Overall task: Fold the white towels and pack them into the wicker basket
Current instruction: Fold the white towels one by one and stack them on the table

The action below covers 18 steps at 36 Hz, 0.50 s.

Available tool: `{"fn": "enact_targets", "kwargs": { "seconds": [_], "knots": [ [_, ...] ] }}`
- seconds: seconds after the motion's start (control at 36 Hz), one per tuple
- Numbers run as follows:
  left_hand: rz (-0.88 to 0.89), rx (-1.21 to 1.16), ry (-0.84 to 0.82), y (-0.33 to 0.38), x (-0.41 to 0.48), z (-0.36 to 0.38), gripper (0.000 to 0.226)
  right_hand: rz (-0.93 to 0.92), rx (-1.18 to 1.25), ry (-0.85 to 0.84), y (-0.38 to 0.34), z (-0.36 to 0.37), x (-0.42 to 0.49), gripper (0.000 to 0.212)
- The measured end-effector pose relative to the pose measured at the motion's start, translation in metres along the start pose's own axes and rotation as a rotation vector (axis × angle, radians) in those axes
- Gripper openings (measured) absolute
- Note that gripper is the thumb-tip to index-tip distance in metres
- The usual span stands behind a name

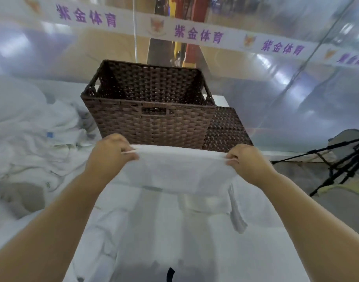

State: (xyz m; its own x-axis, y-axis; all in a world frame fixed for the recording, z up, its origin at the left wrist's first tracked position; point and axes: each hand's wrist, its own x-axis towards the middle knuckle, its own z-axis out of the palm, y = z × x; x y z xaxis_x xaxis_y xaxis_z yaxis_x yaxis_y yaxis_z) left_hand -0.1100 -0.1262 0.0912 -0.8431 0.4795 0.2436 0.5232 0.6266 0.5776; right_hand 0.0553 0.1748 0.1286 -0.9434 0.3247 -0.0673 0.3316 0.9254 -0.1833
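Note:
A white towel (174, 169) hangs stretched between both hands, just in front of the dark brown wicker basket (154, 123). My left hand (111, 151) pinches the towel's upper left edge with curled fingers. At the upper right edge, my right hand (247, 161) grips it the same way. The basket stands on the white table, open at the top, and no towel shows in the part of its inside that I can see. The towel's lower part drapes down toward me over the table.
A heap of crumpled white towels (42, 143) lies to the left of the basket. The basket's wicker lid (225, 129) leans at its right side. A black tripod (341, 163) stands off the table's right edge. A clear plastic sheet wall rises behind.

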Motion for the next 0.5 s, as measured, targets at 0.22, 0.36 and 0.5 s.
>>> {"fn": "enact_targets", "kwargs": {
  "seconds": [0.22, 0.36, 0.5],
  "knots": [
    [-0.061, -0.006, -0.139, -0.003, -0.008, -0.031, 0.024, 0.028, 0.102, 0.030, -0.007, -0.024, 0.014, 0.016],
    [-0.145, -0.178, -0.271, 0.005, -0.028, -0.031, 0.035, 0.018, 0.107, 0.003, -0.006, -0.028, 0.028, 0.016],
    [-0.207, -0.246, -0.572, -0.003, -0.044, -0.023, 0.021, -0.033, -0.044, -0.011, -0.028, -0.028, 0.063, 0.018]
  ]
}}
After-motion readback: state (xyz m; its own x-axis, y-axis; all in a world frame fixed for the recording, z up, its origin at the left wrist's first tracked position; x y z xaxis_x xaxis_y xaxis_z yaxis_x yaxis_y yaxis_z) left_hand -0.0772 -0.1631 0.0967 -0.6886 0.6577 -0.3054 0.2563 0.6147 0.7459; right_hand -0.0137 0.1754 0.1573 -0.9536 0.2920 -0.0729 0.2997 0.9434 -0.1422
